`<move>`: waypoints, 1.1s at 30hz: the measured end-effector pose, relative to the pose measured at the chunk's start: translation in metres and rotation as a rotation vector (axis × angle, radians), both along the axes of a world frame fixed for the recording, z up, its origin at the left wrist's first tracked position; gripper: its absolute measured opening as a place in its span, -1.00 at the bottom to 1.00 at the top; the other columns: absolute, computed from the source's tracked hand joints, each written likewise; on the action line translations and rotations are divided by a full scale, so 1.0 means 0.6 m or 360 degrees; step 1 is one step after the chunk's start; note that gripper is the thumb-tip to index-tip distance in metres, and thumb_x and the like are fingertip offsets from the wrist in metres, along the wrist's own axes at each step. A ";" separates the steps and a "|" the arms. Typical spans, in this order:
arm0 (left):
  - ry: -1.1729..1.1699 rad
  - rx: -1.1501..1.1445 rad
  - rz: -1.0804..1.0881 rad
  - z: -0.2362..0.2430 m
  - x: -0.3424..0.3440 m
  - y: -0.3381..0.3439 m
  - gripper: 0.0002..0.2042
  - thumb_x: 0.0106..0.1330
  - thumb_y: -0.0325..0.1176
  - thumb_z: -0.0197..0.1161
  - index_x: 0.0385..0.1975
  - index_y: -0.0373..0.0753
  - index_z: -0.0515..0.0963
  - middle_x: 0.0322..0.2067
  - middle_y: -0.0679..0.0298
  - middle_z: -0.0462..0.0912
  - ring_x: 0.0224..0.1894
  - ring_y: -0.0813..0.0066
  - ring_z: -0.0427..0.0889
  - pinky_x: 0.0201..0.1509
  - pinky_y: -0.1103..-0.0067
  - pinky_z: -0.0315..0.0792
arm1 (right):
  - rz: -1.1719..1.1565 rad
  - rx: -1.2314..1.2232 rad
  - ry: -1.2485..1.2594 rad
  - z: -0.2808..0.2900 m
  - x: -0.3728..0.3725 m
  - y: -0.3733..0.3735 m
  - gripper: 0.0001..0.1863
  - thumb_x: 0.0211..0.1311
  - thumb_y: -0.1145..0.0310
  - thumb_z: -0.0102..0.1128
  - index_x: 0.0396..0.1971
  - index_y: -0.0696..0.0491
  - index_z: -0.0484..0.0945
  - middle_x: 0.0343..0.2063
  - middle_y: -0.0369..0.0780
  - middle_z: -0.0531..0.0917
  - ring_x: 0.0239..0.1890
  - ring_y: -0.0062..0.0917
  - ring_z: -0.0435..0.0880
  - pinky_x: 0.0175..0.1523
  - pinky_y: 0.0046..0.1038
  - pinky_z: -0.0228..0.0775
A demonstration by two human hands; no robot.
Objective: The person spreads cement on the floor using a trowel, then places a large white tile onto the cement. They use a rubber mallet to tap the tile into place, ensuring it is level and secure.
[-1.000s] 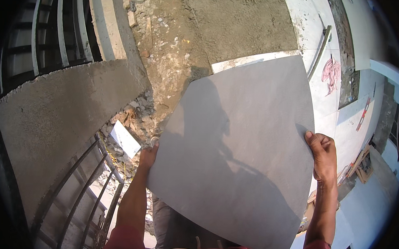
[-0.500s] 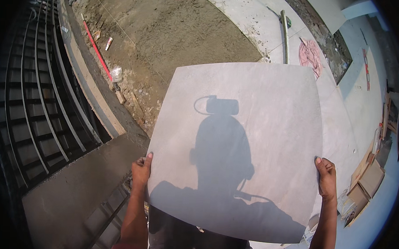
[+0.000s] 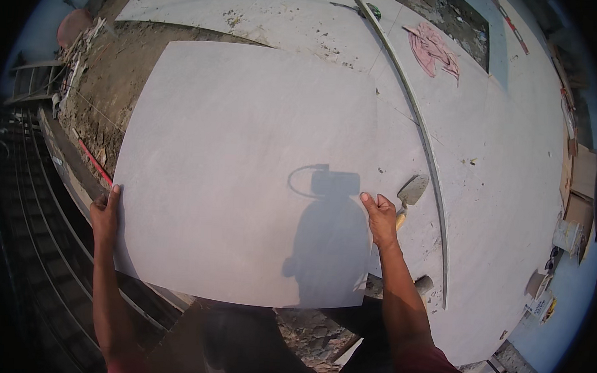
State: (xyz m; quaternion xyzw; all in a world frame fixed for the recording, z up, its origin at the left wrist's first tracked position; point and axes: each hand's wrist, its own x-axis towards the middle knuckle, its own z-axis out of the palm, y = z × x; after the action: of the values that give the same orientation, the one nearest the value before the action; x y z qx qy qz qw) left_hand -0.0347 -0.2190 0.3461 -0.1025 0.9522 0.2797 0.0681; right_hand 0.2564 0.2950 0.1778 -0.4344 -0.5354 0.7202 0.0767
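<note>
A large square grey floor tile (image 3: 241,137) is held out in front of me, and a shadow falls across its lower right. My left hand (image 3: 105,211) grips its left edge, thumb on top and fingers curled underneath. On the opposite edge my right hand (image 3: 380,220) holds it the same way. Just beyond my right hand lies a trowel (image 3: 413,189) with a yellow handle, partly hidden by that hand. The tile covers much of the mortar bed (image 3: 117,72), which shows past its far left corner.
A long straightedge bar (image 3: 415,111) lies over the laid tiles (image 3: 490,228) at right. Beyond it is a crumpled pink cloth (image 3: 432,51). Metal grating (image 3: 24,221) runs along the left, beside a red rod (image 3: 93,159). Cardboard (image 3: 582,172) stands at far right.
The tile has shifted left and farther out over the mortar bed, both hands still gripping it. My view has turned, so the trowel and the whole bar now show.
</note>
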 end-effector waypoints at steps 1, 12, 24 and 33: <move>0.0018 0.0007 -0.0064 -0.004 -0.031 -0.006 -0.42 0.29 0.13 0.29 -0.40 -0.46 0.61 -0.47 0.26 0.61 -0.41 0.61 0.47 -0.30 0.56 0.40 | -0.0004 -0.0016 -0.0045 -0.011 -0.032 -0.034 -0.42 0.23 0.19 0.42 -0.73 -0.10 0.12 -0.71 -0.52 0.18 -0.62 -0.82 0.05 -0.57 -0.61 -0.09; 0.0369 -0.0241 -0.0294 -0.101 -0.183 -0.009 -0.43 0.35 0.10 0.23 -0.38 -0.48 0.58 -0.48 0.26 0.59 -0.42 0.58 0.44 -0.28 0.54 0.39 | -0.0150 0.0267 -0.0018 -0.242 -0.114 -0.148 -0.39 0.23 0.13 0.40 -0.76 -0.08 0.12 -0.72 -0.51 0.18 -0.63 -0.81 0.06 -0.58 -0.57 -0.10; 0.0505 -0.0352 -0.0444 -0.144 -0.299 0.063 -0.48 0.37 0.04 0.23 -0.43 -0.45 0.58 -0.56 0.28 0.55 -0.50 0.58 0.40 -0.38 0.51 0.36 | -0.0348 0.0448 -0.0122 -0.301 -0.155 -0.152 -0.32 0.15 0.05 0.45 -0.79 0.03 0.12 -0.76 -0.42 0.14 -0.64 -0.71 0.07 -0.58 -0.47 -0.03; 0.0542 -0.0177 -0.0562 -0.161 -0.337 0.080 -0.50 0.37 0.03 0.23 -0.50 -0.41 0.53 -0.59 0.32 0.49 -0.51 0.57 0.34 -0.41 0.49 0.31 | -0.0365 0.0641 -0.0056 -0.362 -0.165 -0.156 -0.29 0.15 0.01 0.43 -0.79 0.08 0.10 -0.77 -0.37 0.11 -0.63 -0.66 0.06 -0.58 -0.43 -0.02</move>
State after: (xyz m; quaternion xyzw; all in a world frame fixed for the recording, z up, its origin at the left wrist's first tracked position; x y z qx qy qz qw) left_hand -0.2370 -0.1708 0.2493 0.1104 0.9670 0.2239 -0.0514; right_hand 0.1572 0.2017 -0.0394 -0.4807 -0.6168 0.5777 0.2339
